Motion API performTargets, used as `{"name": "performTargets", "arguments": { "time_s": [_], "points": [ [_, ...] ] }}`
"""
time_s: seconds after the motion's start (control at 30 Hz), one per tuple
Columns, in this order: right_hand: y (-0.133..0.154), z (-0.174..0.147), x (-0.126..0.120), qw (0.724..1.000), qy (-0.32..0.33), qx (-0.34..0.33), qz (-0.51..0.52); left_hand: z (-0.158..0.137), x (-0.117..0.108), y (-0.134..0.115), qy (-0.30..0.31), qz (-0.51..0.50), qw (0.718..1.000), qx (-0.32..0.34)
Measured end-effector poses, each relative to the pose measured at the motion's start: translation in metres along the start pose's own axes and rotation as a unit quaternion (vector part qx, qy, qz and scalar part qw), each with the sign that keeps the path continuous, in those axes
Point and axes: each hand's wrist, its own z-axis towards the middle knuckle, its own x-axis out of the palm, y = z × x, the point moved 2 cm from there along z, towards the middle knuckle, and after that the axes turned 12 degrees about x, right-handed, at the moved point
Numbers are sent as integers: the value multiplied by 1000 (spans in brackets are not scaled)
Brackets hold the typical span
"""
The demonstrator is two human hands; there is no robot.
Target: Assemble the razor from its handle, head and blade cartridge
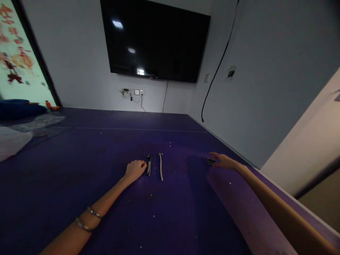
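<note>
My left hand (135, 170) rests on the purple surface (170, 219) with its fingers curled in. Its thumb side lies right beside a black and grey razor (149, 165); whether they touch I cannot tell. A pale, thin toothbrush-like stick (160, 167) lies just right of the razor, roughly parallel to it. Farther right, my right hand (225, 161) has thumb and fingers around a small black object (211, 161) with a light edge. Its exact kind is too small to make out.
Clear plastic wrapping (39, 122), a white bag (13, 141) and a dark blue bundle (21, 109) lie at the left. A black cable (216, 71) hangs down the right wall. A television (159, 39) is mounted above sockets (136, 92). White specks dot the surface.
</note>
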Motion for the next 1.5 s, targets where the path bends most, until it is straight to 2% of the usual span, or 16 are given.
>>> {"name": "performTargets", "arguments": {
  "time_s": [0.3,0.5,0.63,1.03,1.5],
  "points": [
    [92,15,25,987,24,-120,104,0,4,0,-10,2,1000,9],
    [150,24,45,977,50,-160,128,0,6,0,-7,3,1000,4],
    [175,25,52,975,51,-182,112,0,8,0,-17,5,1000,8],
    [187,32,63,972,31,-214,91,0,7,-2,-17,3,1000,-4],
    [191,31,63,971,21,-222,86,1,9,-1,-24,9,1000,7]
  ]
}}
